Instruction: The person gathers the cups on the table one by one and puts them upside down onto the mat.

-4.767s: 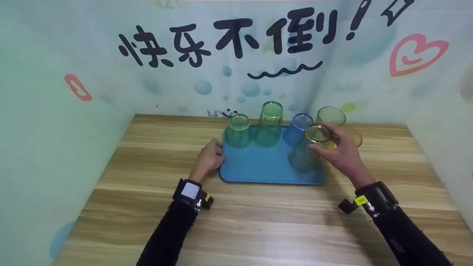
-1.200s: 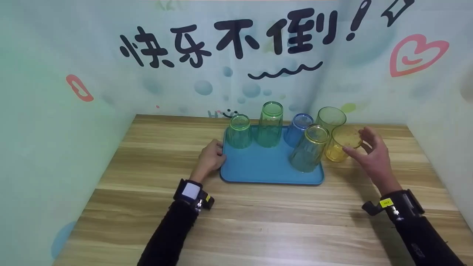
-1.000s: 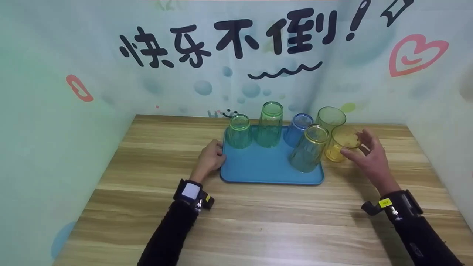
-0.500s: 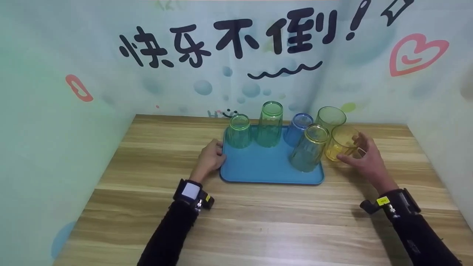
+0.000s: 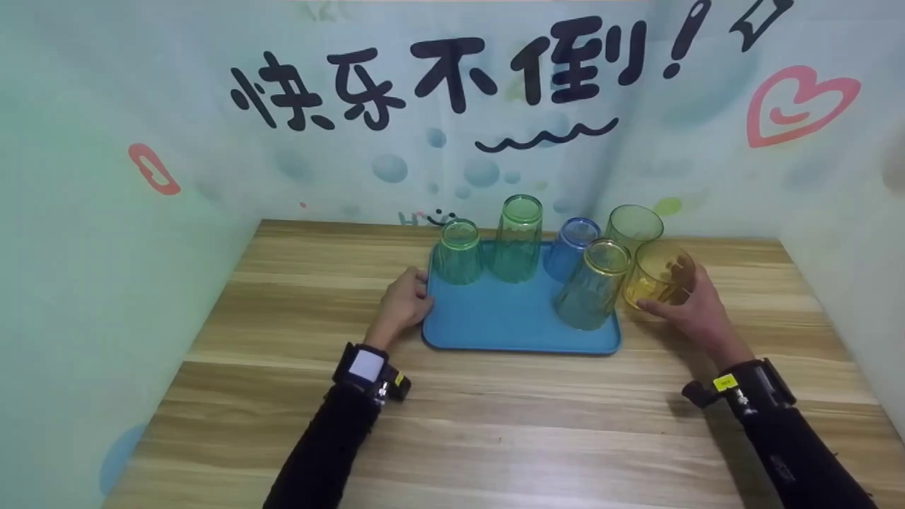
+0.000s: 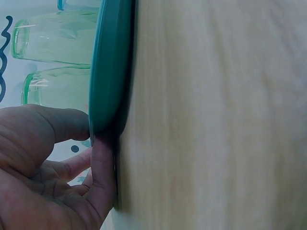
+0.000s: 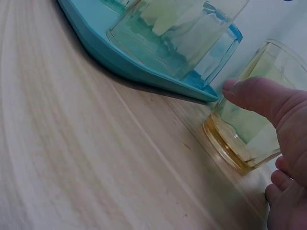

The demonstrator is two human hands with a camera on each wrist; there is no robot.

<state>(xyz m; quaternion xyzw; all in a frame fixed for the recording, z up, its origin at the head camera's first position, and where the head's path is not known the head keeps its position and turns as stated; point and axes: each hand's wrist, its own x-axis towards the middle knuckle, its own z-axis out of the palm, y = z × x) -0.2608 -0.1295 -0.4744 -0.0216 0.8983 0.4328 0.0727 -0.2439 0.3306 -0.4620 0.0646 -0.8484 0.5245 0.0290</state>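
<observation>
My left hand (image 5: pixel 404 302) pinches the left rim of the blue tray (image 5: pixel 495 332); in the left wrist view the thumb lies on the rim and fingers reach under it. My right hand (image 5: pixel 696 314) is round a short yellow glass (image 5: pixel 645 286) that stands mouth up on the table, right of the tray. Its thumb is at the near side and fingertips show through the far wall. On the tray, upside down, are a short green glass (image 5: pixel 459 258), a tall green glass (image 5: pixel 516 244), a short blue glass (image 5: pixel 569 254) and a tall pale yellow glass (image 5: pixel 590 293).
A pale green glass (image 5: pixel 634 223) stands mouth up behind the yellow one, close to the printed back cloth (image 5: pixel 318 170). The wood-grain table (image 5: pixel 495 438) stretches out in front of the tray.
My right hand has let go of the tall pale yellow glass, leaving it on the tray. It moved right, then came down and in round the short yellow glass. The left hand stays put.
</observation>
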